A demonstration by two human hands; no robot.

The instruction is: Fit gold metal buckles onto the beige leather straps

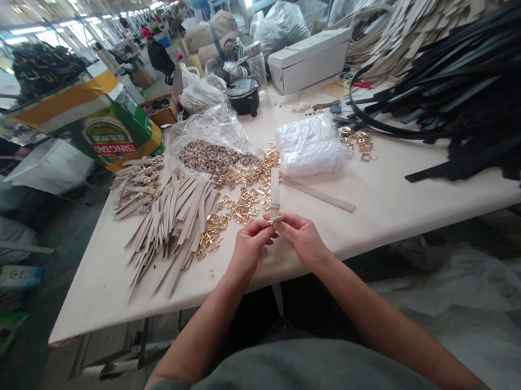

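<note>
A pale beige strap (pixel 275 187) points away from me at the table's front edge, with a small loop around it near its lower end. My left hand (pixel 253 242) pinches that lower end from the left, where a small gold glint looks like a buckle, partly hidden by fingers. From the right, my right hand (pixel 305 239) grips the same end between thumb and fingers. Just beyond my hands lie loose gold buckles (pixel 245 207). Left of them is a pile of beige straps (pixel 172 218). Another flat strap (pixel 321 196) lies to the right.
A clear bag of small beige loops (pixel 213 155) lies open behind the buckles. Plastic-wrapped packs (pixel 312 145), a white box (pixel 309 60) and a black round container (pixel 243 96) stand farther back. Black straps (pixel 476 86) overhang the right side. A green carton (pixel 112 129) is beyond the left edge.
</note>
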